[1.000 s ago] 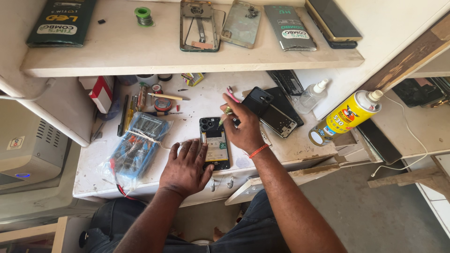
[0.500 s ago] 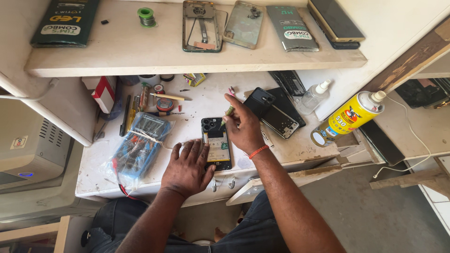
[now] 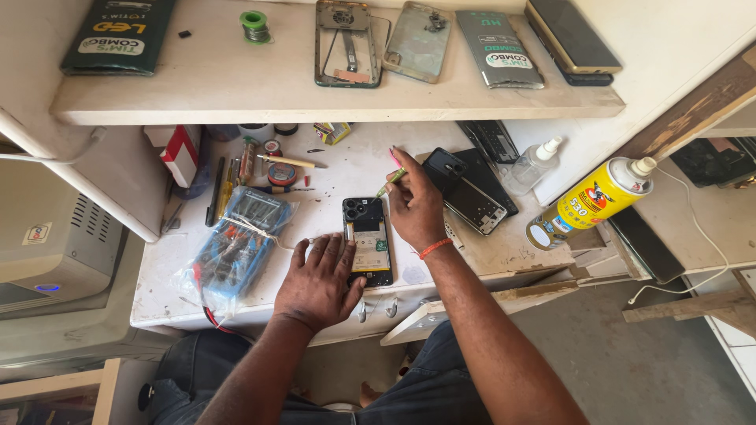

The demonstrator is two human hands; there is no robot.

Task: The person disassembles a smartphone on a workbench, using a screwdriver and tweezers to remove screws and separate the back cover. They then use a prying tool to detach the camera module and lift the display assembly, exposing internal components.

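At a cluttered repair worktop (image 3: 346, 169), my left hand (image 3: 319, 279) lies flat with fingers spread, pressing the lower left edge of an opened phone (image 3: 368, 240) that lies face down near the front edge. My right hand (image 3: 416, 206), just right of the phone, pinches a thin yellow-green tool (image 3: 391, 181) above its top corner. A bagged blue multimeter (image 3: 236, 240) lies to the left, a yellow spray can (image 3: 591, 202) on its side to the right, spare phone backs on the shelf (image 3: 236, 94) above.

Orange band (image 3: 434, 249) on bare right wrist
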